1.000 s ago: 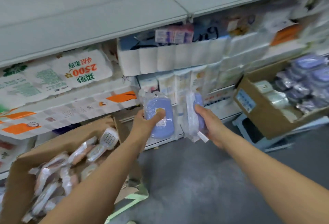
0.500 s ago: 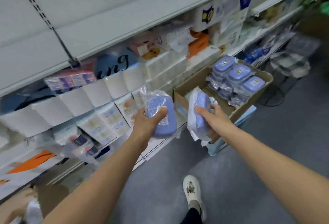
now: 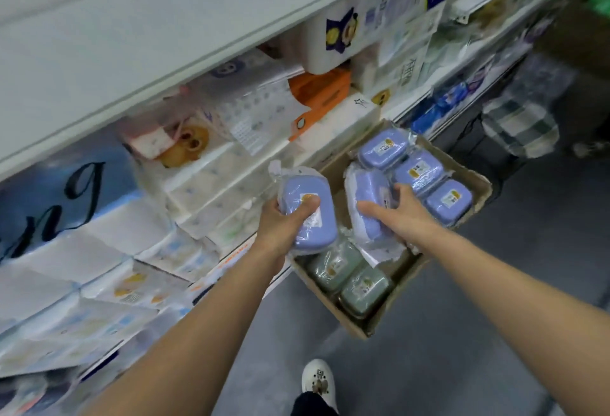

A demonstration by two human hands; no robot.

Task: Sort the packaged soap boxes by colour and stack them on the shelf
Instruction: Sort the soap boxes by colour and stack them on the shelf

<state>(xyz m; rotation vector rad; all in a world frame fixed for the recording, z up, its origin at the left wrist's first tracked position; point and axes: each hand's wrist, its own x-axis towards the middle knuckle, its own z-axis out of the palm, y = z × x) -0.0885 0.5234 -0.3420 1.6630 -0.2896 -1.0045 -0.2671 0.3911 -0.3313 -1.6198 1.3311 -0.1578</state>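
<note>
My left hand [image 3: 285, 222] grips a blue soap box [image 3: 307, 211] wrapped in clear plastic, held over the near left corner of a cardboard box [image 3: 475, 181]. My right hand [image 3: 401, 214] holds a second wrapped blue soap box [image 3: 366, 204] down inside that cardboard box, beside a stack of three blue soap boxes [image 3: 414, 171] at its far end. Two green soap boxes [image 3: 350, 280] lie at the near end of the same cardboard box.
White shelves [image 3: 165, 62] packed with tissue and paper packs run along the left. A checked bag [image 3: 521, 125] stands on the grey floor to the right. My white shoe [image 3: 318, 379] shows at the bottom.
I have turned and stepped right, away from the carton of mixed packets. Both hands carried their blue soap boxes to the cardboard box, and the right one now reaches down into it.
</note>
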